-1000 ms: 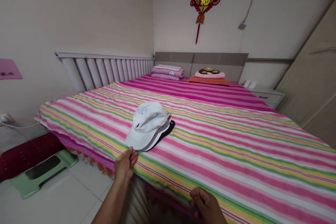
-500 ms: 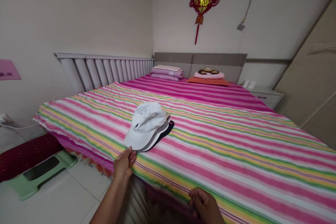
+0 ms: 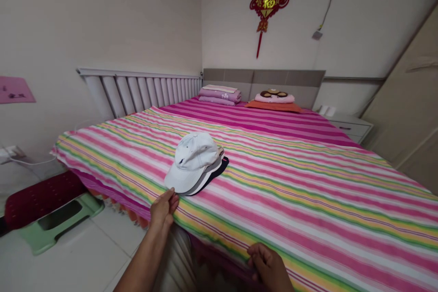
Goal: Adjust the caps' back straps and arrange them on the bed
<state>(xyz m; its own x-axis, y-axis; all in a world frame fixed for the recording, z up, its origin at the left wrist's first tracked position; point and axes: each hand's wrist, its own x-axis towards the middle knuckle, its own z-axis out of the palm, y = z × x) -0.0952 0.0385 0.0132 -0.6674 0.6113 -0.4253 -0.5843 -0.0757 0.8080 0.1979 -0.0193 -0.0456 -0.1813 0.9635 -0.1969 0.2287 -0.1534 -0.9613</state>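
Note:
A white baseball cap (image 3: pixel 196 153) with a small dark logo lies on top of other caps, their brims fanned out to the right. A dark navy cap (image 3: pixel 219 171) shows at the bottom of this stack. At the front edge of the white brim, my left hand (image 3: pixel 163 207) has its fingers closed, fingertips touching the brim. My right hand (image 3: pixel 268 264) rests by the bed's near edge, apart from the caps, its fingers curled inward. Whether it pinches the striped sheet (image 3: pixel 308 200) is hidden.
Folded purple bedding (image 3: pixel 221 96) and a pink pillow (image 3: pixel 273 97) lie near the headboard (image 3: pixel 287 80). A slatted rail (image 3: pixel 143 89) runs along the left wall. A green stool (image 3: pixel 65 223) stands on the tiled floor, and a nightstand (image 3: pixel 352 127) is at the right.
The whole view has shifted slightly, with the scene sliding a little to the right. Both hands keep almost the same places, the left still at the brim. The caps lie unchanged on the sheet.

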